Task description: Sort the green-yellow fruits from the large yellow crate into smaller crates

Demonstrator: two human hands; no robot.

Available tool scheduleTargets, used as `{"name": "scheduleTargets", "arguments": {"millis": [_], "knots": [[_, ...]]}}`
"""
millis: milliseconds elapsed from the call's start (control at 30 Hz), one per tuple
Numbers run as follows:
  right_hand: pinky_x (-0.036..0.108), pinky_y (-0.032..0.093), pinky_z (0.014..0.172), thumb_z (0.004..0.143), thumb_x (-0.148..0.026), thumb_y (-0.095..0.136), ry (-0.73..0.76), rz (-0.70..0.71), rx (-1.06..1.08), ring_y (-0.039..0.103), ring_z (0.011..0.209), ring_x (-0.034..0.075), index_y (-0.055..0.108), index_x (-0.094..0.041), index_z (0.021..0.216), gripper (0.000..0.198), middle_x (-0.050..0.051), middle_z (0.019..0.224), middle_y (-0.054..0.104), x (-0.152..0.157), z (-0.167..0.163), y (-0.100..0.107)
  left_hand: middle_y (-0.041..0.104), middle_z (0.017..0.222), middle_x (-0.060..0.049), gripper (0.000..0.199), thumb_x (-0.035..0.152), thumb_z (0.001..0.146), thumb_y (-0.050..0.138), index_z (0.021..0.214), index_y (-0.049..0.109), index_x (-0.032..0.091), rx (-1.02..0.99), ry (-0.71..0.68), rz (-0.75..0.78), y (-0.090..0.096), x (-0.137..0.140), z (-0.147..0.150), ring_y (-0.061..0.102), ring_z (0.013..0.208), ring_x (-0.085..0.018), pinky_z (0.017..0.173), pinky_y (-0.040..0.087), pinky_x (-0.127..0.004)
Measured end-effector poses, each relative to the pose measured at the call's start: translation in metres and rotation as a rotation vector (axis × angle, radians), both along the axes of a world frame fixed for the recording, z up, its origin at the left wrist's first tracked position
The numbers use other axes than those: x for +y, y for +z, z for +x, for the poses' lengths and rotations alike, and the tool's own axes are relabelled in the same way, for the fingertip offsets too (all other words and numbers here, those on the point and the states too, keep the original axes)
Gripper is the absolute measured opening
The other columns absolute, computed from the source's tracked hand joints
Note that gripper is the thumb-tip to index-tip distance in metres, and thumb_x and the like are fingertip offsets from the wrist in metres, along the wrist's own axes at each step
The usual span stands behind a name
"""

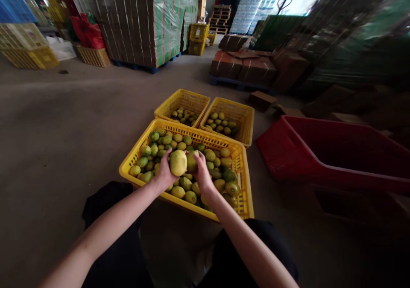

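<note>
My left hand is closed around a large yellow lemon. Beside it, my right hand grips a greener lemon, partly hidden by the fingers. Both fruits are held close together above a yellow plastic crate. Many lemons in shades of green and yellow lie loose in that crate, such as a greenish lemon near its right side. My forearms hide some of the fruit at the front.
Beyond the crate stand two smaller yellow crates, the left crate and the right crate, each holding some lemons. A red bin is to the right. Wrapped carton stacks and boxes on a blue pallet stand farther back.
</note>
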State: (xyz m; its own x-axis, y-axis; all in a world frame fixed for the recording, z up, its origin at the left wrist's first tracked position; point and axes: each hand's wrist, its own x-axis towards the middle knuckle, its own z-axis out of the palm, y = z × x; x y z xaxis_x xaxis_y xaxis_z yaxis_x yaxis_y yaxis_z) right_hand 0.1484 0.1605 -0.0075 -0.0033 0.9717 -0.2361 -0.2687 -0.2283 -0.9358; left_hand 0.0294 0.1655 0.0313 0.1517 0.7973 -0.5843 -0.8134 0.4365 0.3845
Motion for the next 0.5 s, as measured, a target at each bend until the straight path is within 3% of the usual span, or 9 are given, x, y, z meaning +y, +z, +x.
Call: {"name": "scheduleTargets", "arguments": {"millis": [100,167,267,400,500], "knots": [[0.052,0.049,0.110,0.079,-0.061,0.066,-0.040,0.209,-0.337,0.048,0.140,0.034,0.047,-0.028,0.143,0.074,0.011,0.143,0.055,-0.011,-0.014,-0.012,0.078,0.097,-0.008,0.039,0.044,0.095,0.052,0.112,0.074,0.017,0.017,-0.054,0.103,-0.007,-0.004,0.004,0.074,0.101,-0.028,0.087,0.061,-0.035],[0.056,0.038,0.119,0.074,-0.060,0.073,-0.002,0.349,-0.499,0.041,0.145,0.036,0.049,-0.025,0.144,0.082,0.014,0.147,0.049,-0.015,-0.018,-0.015,0.078,0.100,-0.006,0.037,0.042,0.093,0.056,0.116,0.073,0.019,0.015,-0.057,0.165,-0.013,-0.005,0.005,0.073,0.104,-0.026,0.091,0.059,-0.034],[0.059,0.038,0.118,0.070,-0.057,0.080,0.045,0.495,-0.663,0.038,0.147,0.039,0.058,-0.024,0.135,0.077,0.016,0.148,0.048,-0.021,-0.019,-0.014,0.078,0.103,-0.005,0.036,0.042,0.090,0.062,0.118,0.072,0.022,0.025,-0.012,0.220,-0.020,-0.006,0.003,0.072,0.105,-0.024,0.094,0.058,-0.033],[0.061,0.042,0.115,0.074,-0.053,0.081,0.009,0.665,-0.823,0.042,0.145,0.041,0.061,-0.022,0.130,0.067,0.019,0.153,0.045,-0.029,-0.018,-0.008,0.078,0.096,-0.008,0.031,0.043,0.088,0.067,0.106,0.074,0.018,0.032,-0.058,0.164,-0.023,-0.004,-0.004,0.073,0.104,-0.028,0.091,0.059,-0.035],[0.060,0.045,0.113,0.079,-0.049,0.080,0.046,0.852,-0.907,0.046,0.143,0.040,0.060,-0.021,0.133,0.064,0.019,0.149,0.053,-0.032,-0.018,-0.005,0.077,0.091,-0.009,0.029,0.041,0.089,0.067,0.103,0.073,0.017,0.023,-0.054,0.168,-0.021,0.001,-0.007,0.073,0.100,-0.028,0.088,0.060,-0.037]]}}
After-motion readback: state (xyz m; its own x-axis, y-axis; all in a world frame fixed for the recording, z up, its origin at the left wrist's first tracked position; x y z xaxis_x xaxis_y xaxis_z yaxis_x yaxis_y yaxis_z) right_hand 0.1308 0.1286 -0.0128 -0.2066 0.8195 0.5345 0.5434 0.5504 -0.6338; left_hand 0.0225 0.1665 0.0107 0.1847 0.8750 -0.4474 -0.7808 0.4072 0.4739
